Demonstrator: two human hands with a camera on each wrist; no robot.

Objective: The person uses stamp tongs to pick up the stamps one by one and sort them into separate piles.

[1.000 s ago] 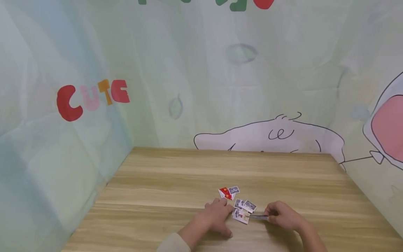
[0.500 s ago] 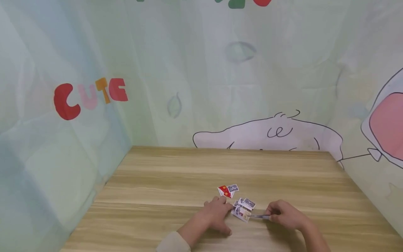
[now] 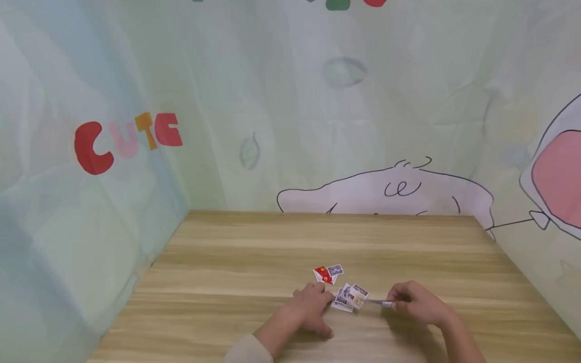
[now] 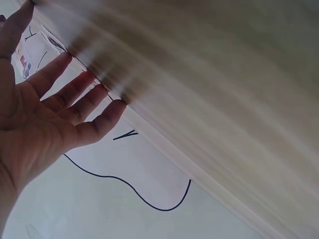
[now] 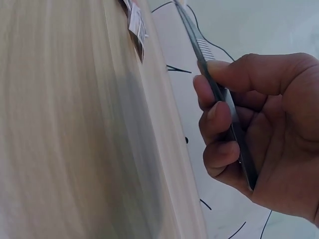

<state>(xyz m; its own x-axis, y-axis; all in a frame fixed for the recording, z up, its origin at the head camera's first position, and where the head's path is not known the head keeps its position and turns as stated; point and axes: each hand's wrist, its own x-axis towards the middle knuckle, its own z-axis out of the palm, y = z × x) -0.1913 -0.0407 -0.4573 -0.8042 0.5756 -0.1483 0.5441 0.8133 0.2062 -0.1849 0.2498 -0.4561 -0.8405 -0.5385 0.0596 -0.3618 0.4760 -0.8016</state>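
Note:
My right hand grips a pair of metal tweezers, thumb against the fingers, the handle lying along the palm in the right wrist view. At the tweezers' tips is a small stamp-like picture card with red and yellow marks, overlapping the small pile below. That pile of white-edged picture cards lies on the wooden table, with a grey-printed one at its back right. My left hand rests with spread fingers, fingertips on the tabletop, the index fingertip right at the pile's left edge.
Beyond the left fingertips lie a red-and-white card and a grey picture card, overlapping. A printed cloth backdrop rises along the sides and back edge of the table.
The tweezers have shifted back and slightly right with the picture card, now covering the pile's middle and uncovering the front card. The left hand has stayed in place; the head view has shifted slightly.

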